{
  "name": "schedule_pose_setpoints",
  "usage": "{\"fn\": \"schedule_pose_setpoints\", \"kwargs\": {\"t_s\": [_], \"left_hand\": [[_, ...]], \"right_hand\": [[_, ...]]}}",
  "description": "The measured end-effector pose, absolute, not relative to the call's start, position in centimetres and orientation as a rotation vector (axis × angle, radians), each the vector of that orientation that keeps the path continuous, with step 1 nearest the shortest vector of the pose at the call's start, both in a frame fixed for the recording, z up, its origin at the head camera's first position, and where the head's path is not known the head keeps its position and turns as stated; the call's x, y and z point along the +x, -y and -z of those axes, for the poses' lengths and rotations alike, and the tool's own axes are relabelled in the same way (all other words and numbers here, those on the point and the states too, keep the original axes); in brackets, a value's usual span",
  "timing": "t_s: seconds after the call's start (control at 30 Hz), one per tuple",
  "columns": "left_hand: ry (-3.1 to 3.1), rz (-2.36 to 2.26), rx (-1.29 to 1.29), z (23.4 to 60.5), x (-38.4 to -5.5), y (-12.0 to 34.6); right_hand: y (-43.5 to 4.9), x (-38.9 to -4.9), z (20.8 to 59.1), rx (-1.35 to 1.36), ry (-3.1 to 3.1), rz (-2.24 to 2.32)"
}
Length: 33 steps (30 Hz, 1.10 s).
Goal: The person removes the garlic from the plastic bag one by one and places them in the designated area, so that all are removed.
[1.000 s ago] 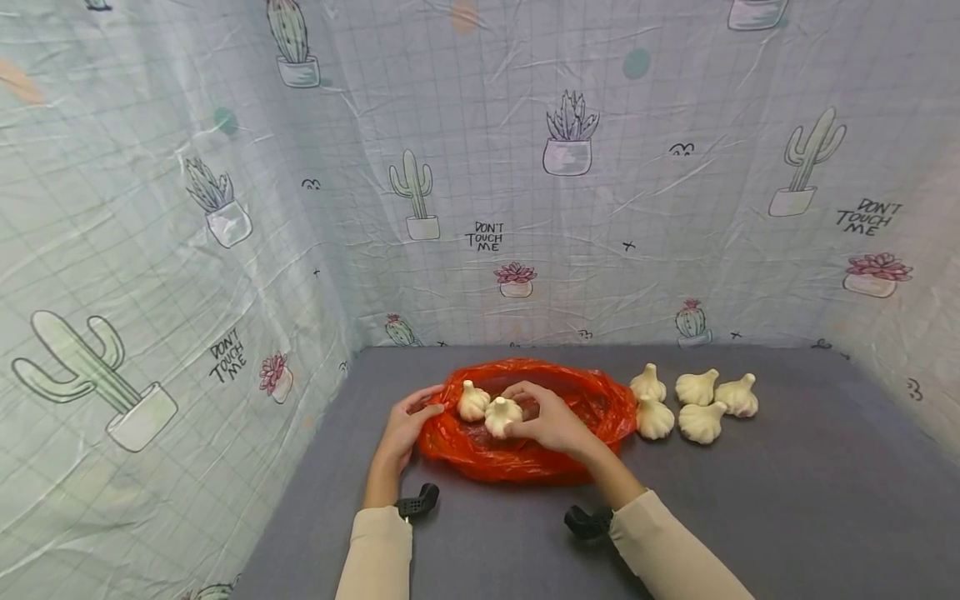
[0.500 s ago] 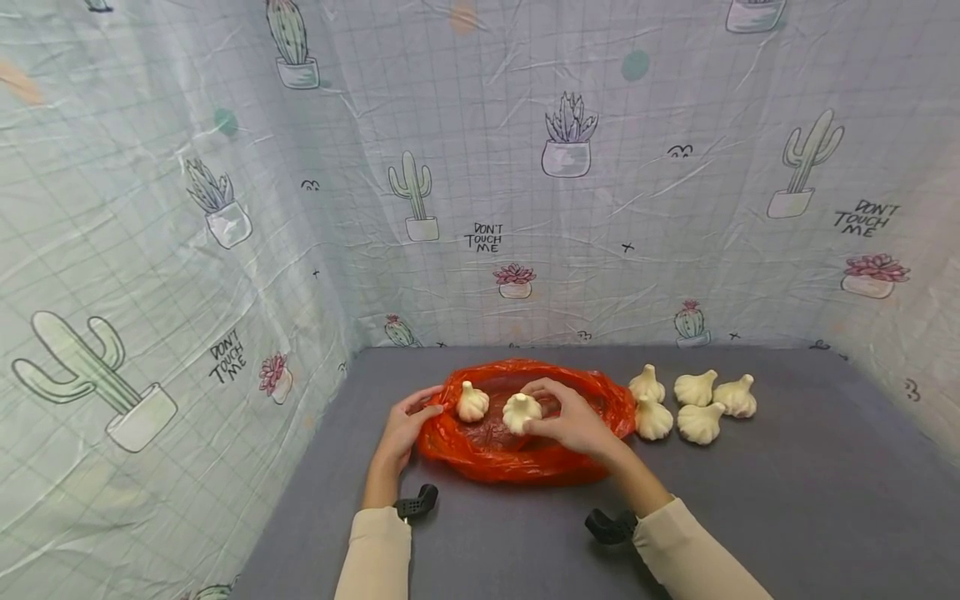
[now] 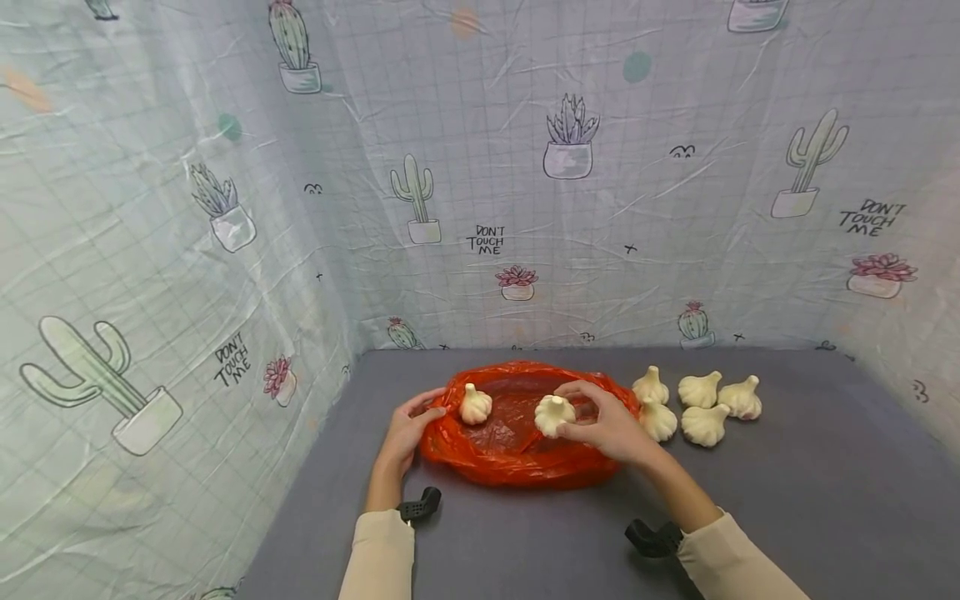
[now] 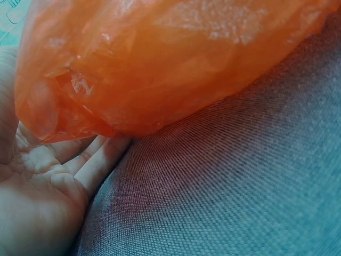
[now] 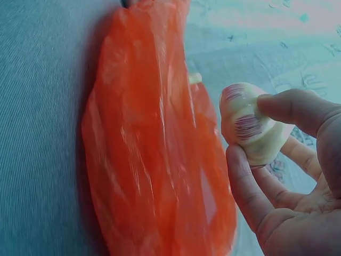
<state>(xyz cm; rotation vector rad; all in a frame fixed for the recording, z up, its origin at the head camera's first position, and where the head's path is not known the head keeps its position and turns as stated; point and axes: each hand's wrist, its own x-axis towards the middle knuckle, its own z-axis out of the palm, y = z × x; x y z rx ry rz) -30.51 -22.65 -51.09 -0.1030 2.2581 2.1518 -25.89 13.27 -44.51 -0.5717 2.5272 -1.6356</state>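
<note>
An open red plastic bag (image 3: 510, 475) lies spread on the grey table. My left hand (image 3: 405, 429) holds its left rim, the thumb on the near side; in the left wrist view the fingertips go out of sight behind the orange-looking plastic (image 4: 160, 69). My right hand (image 3: 611, 427) pinches a garlic bulb (image 3: 553, 415) between thumb and fingers, above the right half of the bag's mouth. The right wrist view shows that bulb (image 5: 248, 125) from its side, with purple streaks. Another garlic bulb (image 3: 475, 405) sits upright inside the bag at the left.
Right of the bag, several garlic bulbs (image 3: 703, 425) lie grouped on the table (image 3: 787, 500); the nearest ones touch or almost touch the bag's edge. A cactus-printed curtain (image 3: 480, 167) encloses the table at the back and sides.
My right hand has moved to the right with its garlic bulb, away from the bulb inside the bag. The left hand stays at the bag's left rim.
</note>
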Motion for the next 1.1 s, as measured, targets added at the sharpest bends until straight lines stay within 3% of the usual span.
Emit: {"fn": "schedule_pose_setpoints", "kwargs": {"t_s": [1.1], "left_hand": [[-2.263,-2.162,-0.089,51.4,-30.7,22.7]], "right_hand": [[-21.4,-23.7,42.7,-0.491,-2.666,1.628]]}}
